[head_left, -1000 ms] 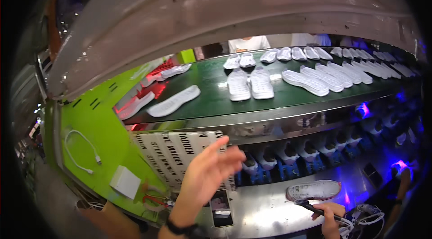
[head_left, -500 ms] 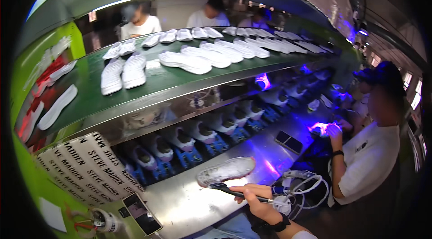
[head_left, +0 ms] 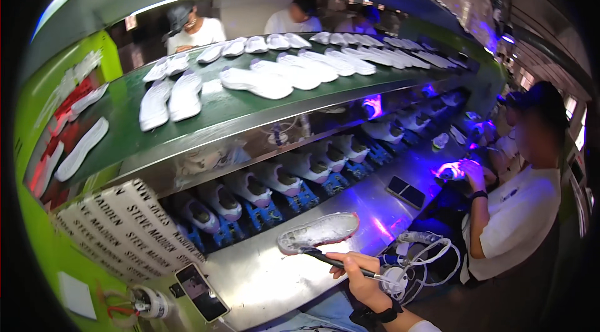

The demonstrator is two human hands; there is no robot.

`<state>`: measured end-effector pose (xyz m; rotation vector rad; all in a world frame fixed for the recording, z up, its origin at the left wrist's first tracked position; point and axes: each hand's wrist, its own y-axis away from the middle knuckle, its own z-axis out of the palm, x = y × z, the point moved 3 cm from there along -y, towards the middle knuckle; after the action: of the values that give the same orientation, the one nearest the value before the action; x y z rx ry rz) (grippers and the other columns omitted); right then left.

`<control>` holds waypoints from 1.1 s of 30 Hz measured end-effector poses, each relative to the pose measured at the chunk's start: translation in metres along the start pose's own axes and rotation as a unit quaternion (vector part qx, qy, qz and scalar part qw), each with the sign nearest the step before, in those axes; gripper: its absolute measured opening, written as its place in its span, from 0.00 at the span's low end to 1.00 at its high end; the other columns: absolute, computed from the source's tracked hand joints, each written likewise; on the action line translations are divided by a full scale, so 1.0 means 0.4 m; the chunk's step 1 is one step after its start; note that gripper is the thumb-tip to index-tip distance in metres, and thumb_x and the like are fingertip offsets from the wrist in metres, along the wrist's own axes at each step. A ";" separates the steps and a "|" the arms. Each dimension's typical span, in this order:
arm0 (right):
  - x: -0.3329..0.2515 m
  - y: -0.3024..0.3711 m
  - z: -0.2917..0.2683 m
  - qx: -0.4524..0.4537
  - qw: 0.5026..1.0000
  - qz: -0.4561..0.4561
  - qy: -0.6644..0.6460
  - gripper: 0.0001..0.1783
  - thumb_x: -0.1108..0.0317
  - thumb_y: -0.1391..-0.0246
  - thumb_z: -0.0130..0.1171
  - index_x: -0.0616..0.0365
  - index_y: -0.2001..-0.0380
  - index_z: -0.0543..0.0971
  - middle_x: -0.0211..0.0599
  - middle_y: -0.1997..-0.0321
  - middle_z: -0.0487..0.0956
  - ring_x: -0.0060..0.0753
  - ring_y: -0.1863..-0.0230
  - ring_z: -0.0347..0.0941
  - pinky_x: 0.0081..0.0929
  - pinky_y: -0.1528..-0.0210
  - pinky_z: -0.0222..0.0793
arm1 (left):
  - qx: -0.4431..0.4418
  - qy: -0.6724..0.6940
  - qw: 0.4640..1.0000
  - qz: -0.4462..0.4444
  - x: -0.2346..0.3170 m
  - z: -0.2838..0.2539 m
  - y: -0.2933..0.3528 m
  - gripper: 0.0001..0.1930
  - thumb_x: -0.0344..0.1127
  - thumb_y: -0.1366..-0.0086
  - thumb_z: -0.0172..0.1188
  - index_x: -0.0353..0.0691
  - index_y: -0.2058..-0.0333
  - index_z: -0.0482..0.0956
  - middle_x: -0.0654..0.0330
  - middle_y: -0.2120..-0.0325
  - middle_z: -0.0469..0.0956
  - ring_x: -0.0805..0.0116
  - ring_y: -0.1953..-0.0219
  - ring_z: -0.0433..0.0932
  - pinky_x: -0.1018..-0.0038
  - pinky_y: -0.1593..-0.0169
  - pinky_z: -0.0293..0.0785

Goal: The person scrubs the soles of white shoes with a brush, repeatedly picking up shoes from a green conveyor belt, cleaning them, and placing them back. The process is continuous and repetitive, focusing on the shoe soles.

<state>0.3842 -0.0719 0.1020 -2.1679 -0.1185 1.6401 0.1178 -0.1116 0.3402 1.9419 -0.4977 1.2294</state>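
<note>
The grey-white shoe sole (head_left: 317, 232) lies flat on the metal desk (head_left: 256, 285), slanting so that its right end is farther from the person. Just in front of the sole, the right hand (head_left: 364, 281) comes in from the lower edge with a black wristband (head_left: 382, 314) on its wrist. Its grip is pinching the dark handle of a brush (head_left: 337, 262) between thumb and fingers, and the brush's black head meets the near edge of the sole close to its left end. The left hand is out of view, so I cannot tell its grip

Left of the sole and nearer the person, a phone (head_left: 202, 292) rests on the desk, with a pale board printed in black (head_left: 132, 232) standing farther left. Behind the sole runs a row of shoes (head_left: 282, 181) on blue stands (head_left: 304, 199); higher up behind it, a green shelf (head_left: 244, 118) carries many white soles (head_left: 256, 83). Right of the sole are a dark two-panelled object (head_left: 405, 192) on the desk and a tangle of white tubes (head_left: 431, 260). Farther right of it, a co-worker in a white top (head_left: 522, 213) has a hand at a purple-lit thing (head_left: 449, 171)
</note>
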 end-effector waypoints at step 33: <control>0.072 -0.036 -0.009 0.011 1.000 0.021 -0.009 0.21 0.63 0.35 0.43 0.67 0.58 0.81 0.40 0.75 0.80 0.23 0.76 0.76 0.18 0.72 0.68 | 0.026 0.004 0.944 0.330 0.002 0.031 -0.027 0.32 0.51 0.33 0.51 0.24 0.44 0.67 0.41 0.43 0.66 0.58 0.38 0.62 0.69 0.36 0.55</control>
<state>0.3989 -0.0509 0.0824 -2.1533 -0.0603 1.6752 0.1326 -0.1145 0.3338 1.8671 -1.1876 1.6637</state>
